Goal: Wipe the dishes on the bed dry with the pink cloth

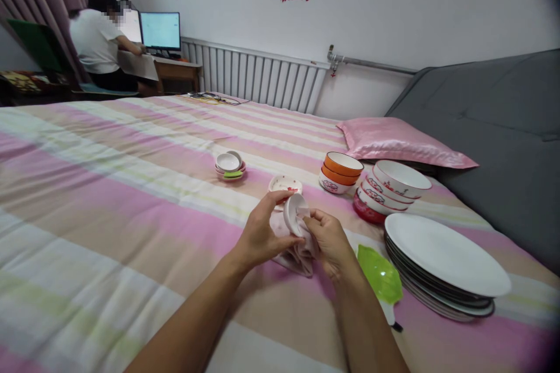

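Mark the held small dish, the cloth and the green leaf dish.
small dish (292, 210): head view, its outer side.
cloth (300, 261): head view, lower fold.
green leaf dish (380, 275): head view, its middle.

2 bare forearms (196, 315) — bare hands (262, 236)

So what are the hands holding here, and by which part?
A small white dish, tilted on edge: the left hand pinches its rim, while the right hand presses a pinkish cloth against it.

Both forearms (bare) reach forward; left hand (261, 234) and right hand (331, 240) meet at the fingertips, fingers curled closed.
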`<control>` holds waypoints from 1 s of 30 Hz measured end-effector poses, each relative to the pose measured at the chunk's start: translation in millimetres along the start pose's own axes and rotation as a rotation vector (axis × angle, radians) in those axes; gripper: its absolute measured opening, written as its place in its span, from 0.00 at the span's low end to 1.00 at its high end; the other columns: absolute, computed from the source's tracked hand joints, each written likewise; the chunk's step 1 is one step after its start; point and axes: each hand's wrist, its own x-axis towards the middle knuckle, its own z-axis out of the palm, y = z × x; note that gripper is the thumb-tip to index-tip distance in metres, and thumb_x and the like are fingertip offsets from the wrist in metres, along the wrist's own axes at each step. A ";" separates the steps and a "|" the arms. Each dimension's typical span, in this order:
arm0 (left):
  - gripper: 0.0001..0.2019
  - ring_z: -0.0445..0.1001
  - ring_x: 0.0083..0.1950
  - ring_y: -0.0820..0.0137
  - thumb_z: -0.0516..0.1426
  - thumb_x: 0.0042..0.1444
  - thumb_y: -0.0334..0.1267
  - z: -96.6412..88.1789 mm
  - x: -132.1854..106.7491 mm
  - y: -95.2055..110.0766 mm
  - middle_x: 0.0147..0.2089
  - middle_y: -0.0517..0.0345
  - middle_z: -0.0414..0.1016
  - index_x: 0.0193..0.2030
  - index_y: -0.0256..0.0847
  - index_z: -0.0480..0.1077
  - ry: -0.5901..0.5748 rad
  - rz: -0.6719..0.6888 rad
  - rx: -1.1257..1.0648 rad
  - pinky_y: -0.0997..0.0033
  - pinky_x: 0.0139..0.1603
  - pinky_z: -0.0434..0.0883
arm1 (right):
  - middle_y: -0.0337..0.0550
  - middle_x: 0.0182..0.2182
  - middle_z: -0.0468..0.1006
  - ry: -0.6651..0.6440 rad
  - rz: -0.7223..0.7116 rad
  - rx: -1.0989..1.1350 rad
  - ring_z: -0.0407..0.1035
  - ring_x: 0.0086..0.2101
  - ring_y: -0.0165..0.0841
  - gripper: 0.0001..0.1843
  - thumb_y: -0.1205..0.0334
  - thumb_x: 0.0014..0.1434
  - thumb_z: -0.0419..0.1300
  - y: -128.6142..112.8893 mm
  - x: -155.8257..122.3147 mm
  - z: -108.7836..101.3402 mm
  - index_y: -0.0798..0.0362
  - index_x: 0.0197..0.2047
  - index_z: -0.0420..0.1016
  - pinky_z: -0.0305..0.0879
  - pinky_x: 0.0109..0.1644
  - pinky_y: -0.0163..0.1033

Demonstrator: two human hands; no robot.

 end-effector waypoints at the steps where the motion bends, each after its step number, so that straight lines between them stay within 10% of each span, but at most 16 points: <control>1: 0.36 0.68 0.54 0.58 0.69 0.37 0.41 -0.1 -0.2 -0.8 0.52 0.46 0.68 0.54 0.40 0.61 -0.009 -0.017 -0.017 0.59 0.56 0.66 | 0.34 0.17 0.72 0.007 -0.009 -0.010 0.61 0.14 0.24 0.20 0.55 0.38 0.69 0.0 0.0 0.0 0.56 0.31 0.70 0.56 0.16 0.29; 20: 0.36 0.63 0.60 0.56 0.68 0.39 0.33 -13.2 1.5 -1.6 0.58 0.45 0.66 0.57 0.40 0.63 -0.251 -0.303 -0.418 0.57 0.61 0.59 | 0.47 0.27 0.80 0.048 -0.189 -0.301 0.69 0.22 0.30 0.18 0.52 0.43 0.66 -5.6 -1.3 -5.3 0.58 0.33 0.75 0.60 0.21 0.30; 30: 0.32 0.72 0.48 0.63 0.66 0.42 0.31 -14.2 -0.1 2.1 0.52 0.47 0.70 0.54 0.41 0.59 -0.314 -0.460 -0.669 0.69 0.42 0.68 | 0.48 0.29 0.80 0.031 -0.208 -0.375 0.71 0.24 0.32 0.18 0.51 0.43 0.66 -8.5 0.1 -8.6 0.58 0.32 0.75 0.61 0.22 0.31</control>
